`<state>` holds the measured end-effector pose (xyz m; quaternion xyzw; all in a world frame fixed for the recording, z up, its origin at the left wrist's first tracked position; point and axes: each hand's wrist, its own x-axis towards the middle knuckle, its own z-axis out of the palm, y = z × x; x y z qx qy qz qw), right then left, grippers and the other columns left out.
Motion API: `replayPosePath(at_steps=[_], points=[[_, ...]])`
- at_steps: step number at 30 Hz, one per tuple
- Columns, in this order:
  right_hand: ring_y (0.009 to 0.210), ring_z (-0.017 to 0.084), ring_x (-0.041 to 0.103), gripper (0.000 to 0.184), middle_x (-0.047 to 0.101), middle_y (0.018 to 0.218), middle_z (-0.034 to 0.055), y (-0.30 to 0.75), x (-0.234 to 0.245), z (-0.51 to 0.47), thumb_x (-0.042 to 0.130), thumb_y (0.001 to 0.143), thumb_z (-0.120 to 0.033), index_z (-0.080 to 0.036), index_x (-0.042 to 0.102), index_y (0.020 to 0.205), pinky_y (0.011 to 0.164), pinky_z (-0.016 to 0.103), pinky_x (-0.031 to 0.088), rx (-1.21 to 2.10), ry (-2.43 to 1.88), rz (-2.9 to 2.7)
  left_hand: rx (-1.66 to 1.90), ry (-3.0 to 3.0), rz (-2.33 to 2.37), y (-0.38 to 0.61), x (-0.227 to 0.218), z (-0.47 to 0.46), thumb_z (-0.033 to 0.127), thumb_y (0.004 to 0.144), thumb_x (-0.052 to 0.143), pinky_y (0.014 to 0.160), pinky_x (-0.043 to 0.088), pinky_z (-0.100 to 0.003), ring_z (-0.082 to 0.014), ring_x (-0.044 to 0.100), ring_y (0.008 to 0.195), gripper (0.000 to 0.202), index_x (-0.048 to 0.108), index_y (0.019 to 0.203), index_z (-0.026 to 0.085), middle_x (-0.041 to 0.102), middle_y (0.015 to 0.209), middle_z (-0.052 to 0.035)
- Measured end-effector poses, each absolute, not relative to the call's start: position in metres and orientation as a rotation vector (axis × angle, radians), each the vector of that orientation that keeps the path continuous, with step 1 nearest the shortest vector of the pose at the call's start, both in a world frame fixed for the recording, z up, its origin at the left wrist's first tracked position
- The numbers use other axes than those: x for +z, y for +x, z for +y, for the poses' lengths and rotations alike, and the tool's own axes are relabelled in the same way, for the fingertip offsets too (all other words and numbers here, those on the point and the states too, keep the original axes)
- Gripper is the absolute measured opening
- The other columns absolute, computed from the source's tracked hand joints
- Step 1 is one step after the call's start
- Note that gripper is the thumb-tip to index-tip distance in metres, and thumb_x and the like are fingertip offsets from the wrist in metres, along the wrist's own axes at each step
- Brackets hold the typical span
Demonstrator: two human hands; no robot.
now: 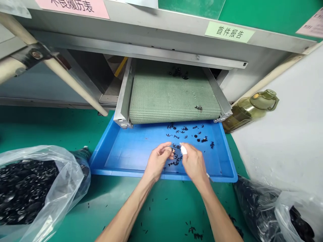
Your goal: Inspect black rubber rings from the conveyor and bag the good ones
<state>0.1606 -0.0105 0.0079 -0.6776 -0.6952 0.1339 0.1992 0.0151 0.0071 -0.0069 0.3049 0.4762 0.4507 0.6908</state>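
Over the blue tray (pixel 121 151), my left hand (pixel 158 160) has its thumb and fingers pinched together on a small black plastic part, only a bit of which shows at the fingertips. Close beside it on the right is my right hand (pixel 193 163), fingers drawn together, with a white wrap on one digit. Whatever its fingertips hold, if anything, is hidden. Small branched black plastic pieces (pixel 175 162) and a round black piece (pixel 178 147) lie in the tray under and between my hands. More black pieces (pixel 204 138) are scattered toward the tray's back right.
A green conveyor belt (pixel 171 97) ends above the tray's back edge, carrying several black parts (pixel 178 71). Open clear bags of black parts stand left (pixel 60 188) and right (pixel 267 205). An olive bottle (pixel 249 109) leans by the wall. Black bits litter the green floor (pixel 156 208).
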Motion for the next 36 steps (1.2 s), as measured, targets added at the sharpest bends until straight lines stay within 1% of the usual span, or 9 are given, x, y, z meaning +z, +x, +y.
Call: replayPosePath(at_steps=[4,7,10,13,17,20,24,30,36], points=[[0.078,0.021,0.061,0.035,0.065,0.089,0.0105,0.192,0.006,0.036,0.042,0.078,-0.006,-0.017,0.063,0.104,0.066,0.028,0.04,0.3,-2.15,-1.91,1.001,0.537,1.037,0.016,-0.006,0.011,0.024,0.067,0.068,0.067,0.05,-0.027,-0.0123,0.06,0.066,0.019,0.066,0.083,0.013,0.065,0.075,-0.0029],[0.08,0.02,0.06,0.038,0.065,0.094,0.0102,0.204,-0.006,0.073,0.045,0.076,-0.006,-0.019,0.063,0.107,0.067,0.027,0.04,0.335,-2.135,-1.941,0.999,0.499,0.959,0.015,-0.005,0.013,0.016,0.065,0.064,0.065,0.049,-0.024,-0.0117,0.061,0.067,0.008,0.062,0.073,0.015,0.065,0.079,-0.0026],[0.077,0.018,0.06,0.036,0.065,0.09,0.0082,0.207,-0.015,0.092,0.046,0.073,-0.004,-0.019,0.066,0.099,0.066,0.025,0.039,0.39,-2.095,-1.961,0.991,0.504,0.884,0.015,-0.004,0.014,0.016,0.068,0.062,0.061,0.045,-0.021,-0.0097,0.058,0.066,0.005,0.061,0.072,0.014,0.064,0.08,-0.0035],[0.074,0.016,0.058,0.029,0.066,0.083,0.0036,0.205,-0.009,0.084,0.046,0.073,-0.005,-0.02,0.066,0.088,0.066,0.023,0.039,0.46,-1.984,-2.018,0.963,0.482,0.862,0.015,-0.002,0.015,0.022,0.071,0.063,0.056,0.042,-0.02,-0.0099,0.056,0.064,0.01,0.062,0.076,0.013,0.062,0.078,-0.0039],[0.067,0.013,0.056,0.02,0.065,0.078,-0.0012,0.193,0.012,0.042,0.046,0.08,-0.014,-0.02,0.064,0.088,0.062,0.022,0.04,0.639,-1.685,-1.981,0.97,0.491,0.873,0.017,-0.002,0.013,0.03,0.069,0.071,0.055,0.039,-0.02,-0.0098,0.055,0.066,0.025,0.064,0.086,0.014,0.062,0.081,-0.0045],[0.068,0.013,0.057,0.016,0.065,0.081,0.0008,0.179,0.021,0.013,0.049,0.082,-0.019,-0.019,0.064,0.085,0.06,0.023,0.042,0.751,-1.438,-1.84,0.975,0.55,0.811,0.018,-0.004,0.011,0.036,0.07,0.072,0.058,0.04,-0.022,-0.0103,0.054,0.067,0.035,0.066,0.095,0.013,0.063,0.08,-0.0051],[0.074,0.014,0.058,0.017,0.064,0.085,0.0032,0.164,0.019,-0.001,0.049,0.082,-0.018,-0.019,0.066,0.083,0.063,0.024,0.044,0.738,-1.339,-1.76,0.962,0.57,0.774,0.016,-0.005,0.008,0.039,0.07,0.072,0.058,0.041,-0.022,-0.0088,0.053,0.059,0.033,0.068,0.09,0.012,0.062,0.068,-0.0028],[0.073,0.013,0.058,0.021,0.063,0.089,0.0033,0.166,0.015,-0.004,0.049,0.081,-0.015,-0.02,0.068,0.088,0.062,0.024,0.044,0.702,-1.368,-1.745,0.947,0.499,0.764,0.013,-0.004,0.009,0.031,0.065,0.078,0.067,0.047,-0.024,-0.0116,0.061,0.066,0.03,0.068,0.086,0.011,0.068,0.071,-0.0049],[0.095,0.017,0.057,0.036,0.059,0.104,0.007,0.173,0.017,-0.013,0.037,0.085,-0.011,-0.019,0.061,0.11,0.082,0.03,0.046,0.648,-1.371,-1.933,1.005,0.474,0.735,0.01,-0.004,0.008,0.023,0.067,0.077,0.072,0.046,-0.023,-0.0115,0.063,0.072,0.026,0.067,0.089,0.013,0.068,0.076,-0.0042]])
